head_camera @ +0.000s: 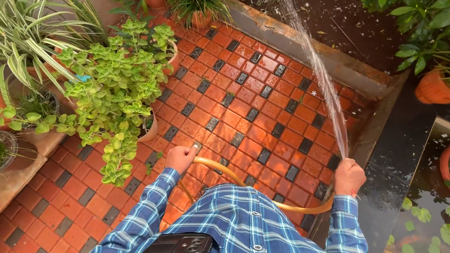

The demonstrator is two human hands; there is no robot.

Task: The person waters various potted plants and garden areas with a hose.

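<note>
My right hand (349, 176) grips the end of a yellow garden hose (232, 176), and a jet of water (318, 69) shoots up and away from it toward the dark soil bed (343, 18) at the top. My left hand (181, 158) holds the hose further back, where it curves across in front of my blue plaid shirt (249, 228). The wet red and black paved floor (259, 92) lies below both hands.
A leafy green potted plant (117, 87) stands left of my left hand. Striped-leaf plants (20, 38) and small pots sit on a step at the far left. Terracotta pots (434, 88) and a dark water basin (435, 210) with floating leaves lie on the right. A black phone (179, 249) sits at my chest.
</note>
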